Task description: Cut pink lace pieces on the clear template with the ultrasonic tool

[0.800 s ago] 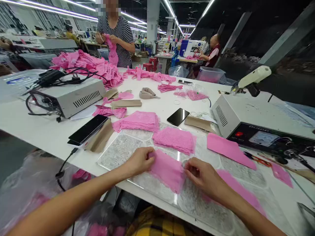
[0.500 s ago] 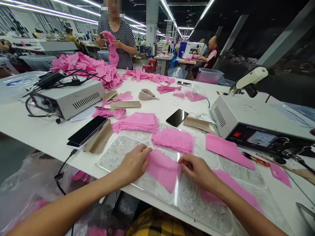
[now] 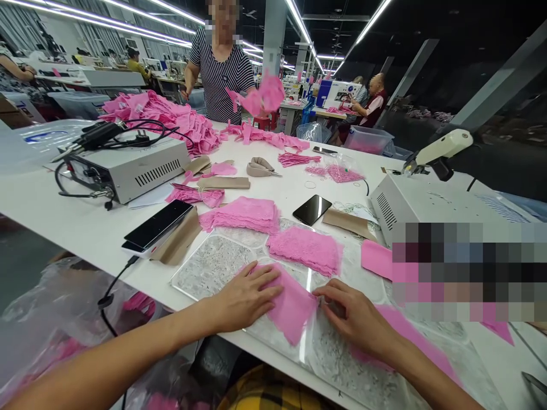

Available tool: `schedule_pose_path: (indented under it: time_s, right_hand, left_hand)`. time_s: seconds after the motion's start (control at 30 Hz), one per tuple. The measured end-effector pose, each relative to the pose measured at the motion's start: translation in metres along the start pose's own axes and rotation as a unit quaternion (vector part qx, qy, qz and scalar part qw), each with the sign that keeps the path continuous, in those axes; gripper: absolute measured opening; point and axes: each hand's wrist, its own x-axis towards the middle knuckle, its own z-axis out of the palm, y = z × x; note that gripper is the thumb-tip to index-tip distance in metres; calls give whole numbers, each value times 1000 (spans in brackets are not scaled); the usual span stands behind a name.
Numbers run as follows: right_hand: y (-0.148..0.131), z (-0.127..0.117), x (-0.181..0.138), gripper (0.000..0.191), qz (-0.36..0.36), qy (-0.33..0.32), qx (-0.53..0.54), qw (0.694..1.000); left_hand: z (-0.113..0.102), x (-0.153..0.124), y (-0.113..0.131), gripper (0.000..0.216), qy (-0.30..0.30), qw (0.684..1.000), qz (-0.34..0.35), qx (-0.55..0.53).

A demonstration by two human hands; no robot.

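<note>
My left hand (image 3: 245, 296) lies flat, fingers stretched out, on the left part of a pink fabric piece (image 3: 293, 307) that rests on a clear plastic sheet (image 3: 209, 267) at the near table edge. My right hand (image 3: 356, 319) is beside the piece's right corner, fingers curled and pinching at its edge. Just beyond the hands lie two stacks of pink lace pieces (image 3: 305, 247) (image 3: 243, 213). Another flat pink piece (image 3: 376, 259) lies to the right.
A black phone (image 3: 311, 209) and a dark tablet (image 3: 157, 224) lie on the white table. Grey machine boxes stand at left (image 3: 128, 168) and right (image 3: 410, 202). A person in a striped shirt (image 3: 222, 77) across the table handles pink fabric beside a big pink heap (image 3: 158, 114).
My left hand went from pinching the piece's left edge to lying flat on it. The person opposite has swung pink fabric out to the right. The view shifted slightly.
</note>
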Motion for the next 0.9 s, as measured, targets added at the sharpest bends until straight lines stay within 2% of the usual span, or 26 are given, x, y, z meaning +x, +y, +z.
schedule_pose_path:
  time_s: [0.27, 0.5, 0.7, 0.8, 0.9]
  right_hand:
    - [0, 0, -6, 24, -26, -12, -5, 1000]
    - [-5, 9, -17, 27, -141, -6, -22, 990]
    - [-9, 13, -31, 29, -181, 65, -27, 981]
    - [-24, 26, -35, 31, -225, 91, -32, 970]
    - [-34, 39, -33, 30, -254, 127, -55, 957]
  left_hand:
    - [11, -5, 14, 46, 17, 997, -57, 59]
    - [-1, -4, 13, 46, -13, 998, -50, 31]
    - [-11, -7, 4, 43, -18, 999, -15, -32]
    - [-15, -9, -5, 40, -17, 999, 13, -50]
    - [-17, -11, -6, 38, -17, 999, 13, -33]
